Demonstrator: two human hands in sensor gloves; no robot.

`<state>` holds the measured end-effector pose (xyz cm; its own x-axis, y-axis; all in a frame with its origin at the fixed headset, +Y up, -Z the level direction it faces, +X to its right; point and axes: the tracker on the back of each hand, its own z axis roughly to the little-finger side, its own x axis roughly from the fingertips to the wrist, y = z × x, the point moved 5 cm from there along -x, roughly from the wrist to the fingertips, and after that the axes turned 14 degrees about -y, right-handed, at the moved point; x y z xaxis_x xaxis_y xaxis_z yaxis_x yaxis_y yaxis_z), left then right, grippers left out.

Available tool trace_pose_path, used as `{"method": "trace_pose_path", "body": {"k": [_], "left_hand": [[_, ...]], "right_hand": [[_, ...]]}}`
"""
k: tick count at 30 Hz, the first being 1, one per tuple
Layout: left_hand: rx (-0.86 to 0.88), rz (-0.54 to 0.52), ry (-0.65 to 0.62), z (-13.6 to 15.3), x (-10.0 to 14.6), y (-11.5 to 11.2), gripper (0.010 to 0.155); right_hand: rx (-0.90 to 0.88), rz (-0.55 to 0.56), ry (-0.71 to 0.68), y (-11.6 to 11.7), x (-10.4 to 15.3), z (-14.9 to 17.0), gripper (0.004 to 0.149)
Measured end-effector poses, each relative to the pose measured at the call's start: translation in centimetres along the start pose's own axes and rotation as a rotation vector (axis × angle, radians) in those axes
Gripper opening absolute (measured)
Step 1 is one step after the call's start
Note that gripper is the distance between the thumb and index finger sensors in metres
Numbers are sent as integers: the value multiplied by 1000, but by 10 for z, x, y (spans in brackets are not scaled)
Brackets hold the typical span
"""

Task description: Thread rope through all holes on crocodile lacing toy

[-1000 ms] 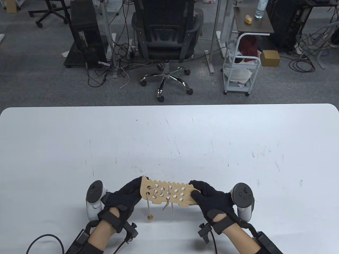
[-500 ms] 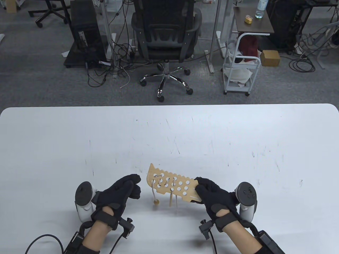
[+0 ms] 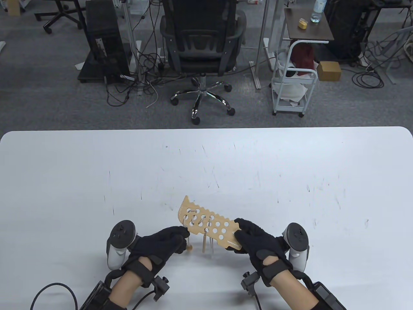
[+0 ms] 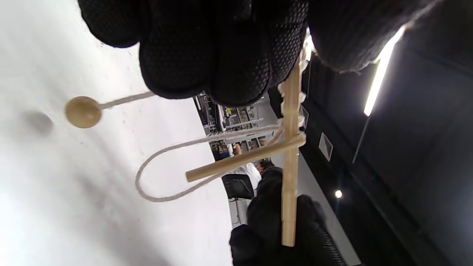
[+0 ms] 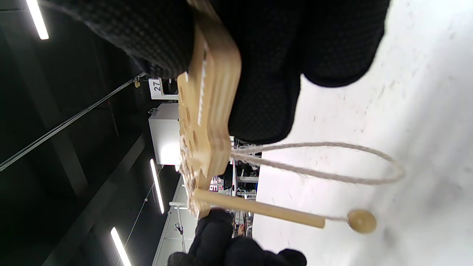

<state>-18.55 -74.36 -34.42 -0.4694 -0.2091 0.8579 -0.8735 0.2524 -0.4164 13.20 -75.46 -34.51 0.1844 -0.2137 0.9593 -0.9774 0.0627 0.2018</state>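
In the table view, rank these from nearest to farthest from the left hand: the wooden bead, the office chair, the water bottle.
From the left hand:
1. Wooden bead, just right of the fingers, hanging on the rope.
2. Office chair, beyond the table's far edge, centre.
3. Water bottle, far right on the side table.

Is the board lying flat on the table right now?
No. The right hand holds the board up off the table; the wrist views show the rope loop and bead dangling under it.

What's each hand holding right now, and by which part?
Right hand grips the crocodile board by its near-right end. Left hand pinches the board's left end, where the rope is laced.
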Motion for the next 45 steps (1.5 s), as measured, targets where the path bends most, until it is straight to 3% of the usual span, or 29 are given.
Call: {"method": "trace_pose_path", "body": {"k": [9, 17, 20, 26, 45], "left_hand": [[-107, 85, 7, 1, -3, -17, 59], [-99, 158, 14, 1, -4, -31, 64], [-86, 172, 13, 1, -5, -35, 57], [-68, 162, -11, 0, -5, -34, 47], [-14, -14, -101, -14, 0, 0, 47]], "right_hand": [[-24, -77, -7, 16, 2, -2, 59], [-29, -111, -37, 27, 4, -7, 59], [-42, -120, -38, 29, 4, -7, 59], [-37, -100, -48, 26, 4, -8, 57], [0, 25, -72, -3, -1, -13, 56]]}}
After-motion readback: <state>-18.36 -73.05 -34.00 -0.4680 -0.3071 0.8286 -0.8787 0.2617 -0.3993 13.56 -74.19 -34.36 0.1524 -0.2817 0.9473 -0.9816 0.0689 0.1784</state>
